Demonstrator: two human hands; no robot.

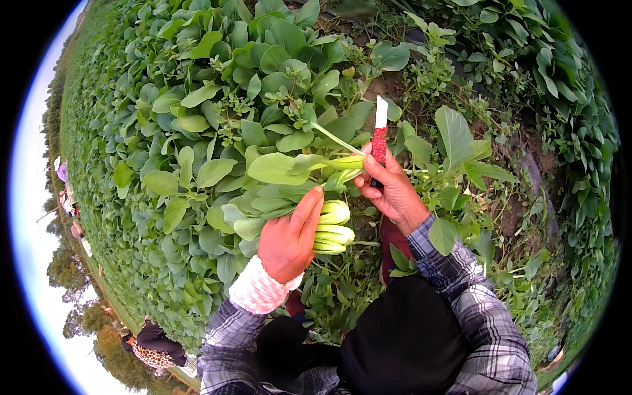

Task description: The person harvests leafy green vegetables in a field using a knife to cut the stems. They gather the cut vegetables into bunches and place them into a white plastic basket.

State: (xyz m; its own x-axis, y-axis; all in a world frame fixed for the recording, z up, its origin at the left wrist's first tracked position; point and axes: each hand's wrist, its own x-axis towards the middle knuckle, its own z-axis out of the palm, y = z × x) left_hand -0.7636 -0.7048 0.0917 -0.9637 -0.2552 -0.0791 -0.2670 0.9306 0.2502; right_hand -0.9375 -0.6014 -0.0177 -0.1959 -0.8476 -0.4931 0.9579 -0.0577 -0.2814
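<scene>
My left hand [289, 238], with a pink-and-white cuff at its wrist, is closed round a bunch of bok choy [334, 227]. The pale green stem bases face right and the leaves trail out to the left. My right hand [391, 184] is closed on a knife [380, 135] with a pale blade pointing away from me, a red speckled section and a dark handle end. Between the thumb and fingertips of that same hand are the stalks of another bok choy plant [342, 164], just beyond the bunch. Its leaves reach left over my left hand's fingertips.
Dense leafy greens [151, 131] cover the ground ahead and left. Bare soil [513, 178] and low weeds lie right, with another leafy row [592, 118] beyond. Below my hands is my dark-clothed knee [401, 336]. A person [155, 345] bends at the lower left; others are farther off.
</scene>
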